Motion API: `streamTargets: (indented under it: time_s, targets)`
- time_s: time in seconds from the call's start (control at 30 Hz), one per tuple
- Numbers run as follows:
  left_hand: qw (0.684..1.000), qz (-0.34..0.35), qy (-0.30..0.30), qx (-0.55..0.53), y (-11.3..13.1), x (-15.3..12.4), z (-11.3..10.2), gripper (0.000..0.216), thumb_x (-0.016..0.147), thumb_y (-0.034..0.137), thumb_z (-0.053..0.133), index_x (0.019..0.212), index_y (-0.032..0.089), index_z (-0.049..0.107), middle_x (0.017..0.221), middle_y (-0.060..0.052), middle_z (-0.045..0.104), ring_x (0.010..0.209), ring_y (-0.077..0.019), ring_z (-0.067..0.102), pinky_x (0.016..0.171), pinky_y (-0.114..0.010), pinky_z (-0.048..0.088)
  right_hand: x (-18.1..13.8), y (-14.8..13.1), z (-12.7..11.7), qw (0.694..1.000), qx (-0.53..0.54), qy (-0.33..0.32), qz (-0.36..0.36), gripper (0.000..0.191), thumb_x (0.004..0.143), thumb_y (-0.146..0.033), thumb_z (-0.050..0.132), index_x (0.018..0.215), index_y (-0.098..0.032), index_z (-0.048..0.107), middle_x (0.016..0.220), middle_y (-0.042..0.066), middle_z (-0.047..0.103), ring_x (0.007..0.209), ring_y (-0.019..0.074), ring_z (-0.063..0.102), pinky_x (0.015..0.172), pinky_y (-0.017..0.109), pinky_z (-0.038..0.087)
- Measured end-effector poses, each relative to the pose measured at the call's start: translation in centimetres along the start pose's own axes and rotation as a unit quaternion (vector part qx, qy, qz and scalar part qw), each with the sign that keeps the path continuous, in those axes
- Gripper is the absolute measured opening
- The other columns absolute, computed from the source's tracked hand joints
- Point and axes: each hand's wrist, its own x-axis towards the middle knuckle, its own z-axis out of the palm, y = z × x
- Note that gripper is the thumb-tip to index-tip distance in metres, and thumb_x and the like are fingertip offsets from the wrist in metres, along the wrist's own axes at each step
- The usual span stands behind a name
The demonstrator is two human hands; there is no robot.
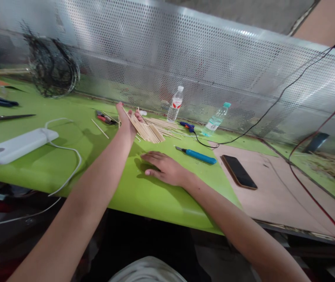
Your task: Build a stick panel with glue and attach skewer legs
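Observation:
My left hand (128, 119) is stretched out over the table with its palm turned up. A flat row of thin wooden sticks (148, 131) lies across its palm, fingers curled up behind the sticks and thumb pointing away. More loose sticks (164, 124) are heaped just beyond that hand. My right hand (164, 168) rests on the green tabletop (132, 192) with fingers extended, holding nothing. Near its fingers, a blue-handled utility knife (199, 156) lies on the green surface, blade toward the left.
Behind the sticks stand two plastic bottles, one white-capped (174, 105) and one green-capped (216, 121). A blue glue gun (187, 126) trails a black cord. Pliers (105, 117), a white power strip (20, 145), a phone (238, 171) and a wire coil (53, 68) lie around. Perforated metal (144, 51) borders the back.

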Motion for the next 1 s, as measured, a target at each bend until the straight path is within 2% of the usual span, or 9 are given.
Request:
streamTargets:
  time_s: [0.17, 0.37, 0.83, 1.0]
  targets:
    - [1.0, 0.0, 0.006, 0.001, 0.05, -0.02, 0.05, 0.055, 0.084, 0.077, 0.052, 0.084, 0.023, 0.042, 0.078, -0.004, 0.057, 0.047, -0.0097, 0.047, 0.042, -0.021, 0.033, 0.07, -0.05, -0.08, 1.0, -0.008, 0.017, 0.001, 0.064, 0.104, -0.059, 0.039, 0.151, -0.017, 0.049, 0.142, 0.017, 0.06, 0.132, 0.0303, 0.054, 0.113, 0.053, 0.042]
    - [1.0, -0.004, 0.006, -0.007, 0.17, -0.08, 0.05, 0.052, 0.084, 0.075, 0.053, 0.083, 0.024, 0.041, 0.076, -0.003, 0.057, 0.048, -0.0106, 0.047, 0.042, -0.022, 0.033, 0.08, 0.2, 0.15, 1.0, -0.009, 0.022, -0.014, 0.067, 0.102, -0.061, 0.042, 0.155, -0.019, 0.044, 0.142, 0.016, 0.059, 0.131, 0.0306, 0.052, 0.112, 0.053, 0.041]
    - [1.0, -0.009, 0.007, -0.022, -0.16, 0.02, 0.32, 0.056, 0.08, 0.077, 0.06, 0.089, 0.024, 0.045, 0.072, -0.002, 0.055, 0.049, -0.0105, 0.045, 0.044, -0.023, 0.032, 0.47, 0.08, 0.1, 1.0, -0.005, 0.028, -0.006, 0.065, 0.102, -0.059, 0.043, 0.151, -0.017, 0.048, 0.136, 0.016, 0.063, 0.125, 0.0306, 0.054, 0.11, 0.052, 0.043]
    - [1.0, 0.005, 0.006, 0.005, -0.35, -0.14, 0.38, 0.053, 0.086, 0.075, 0.052, 0.088, 0.023, 0.041, 0.076, -0.003, 0.056, 0.05, -0.0095, 0.046, 0.045, -0.021, 0.033, 0.42, 0.18, 0.13, 0.999, -0.005, 0.035, -0.006, 0.065, 0.102, -0.059, 0.044, 0.153, -0.017, 0.047, 0.137, 0.017, 0.062, 0.123, 0.0306, 0.055, 0.108, 0.053, 0.044]
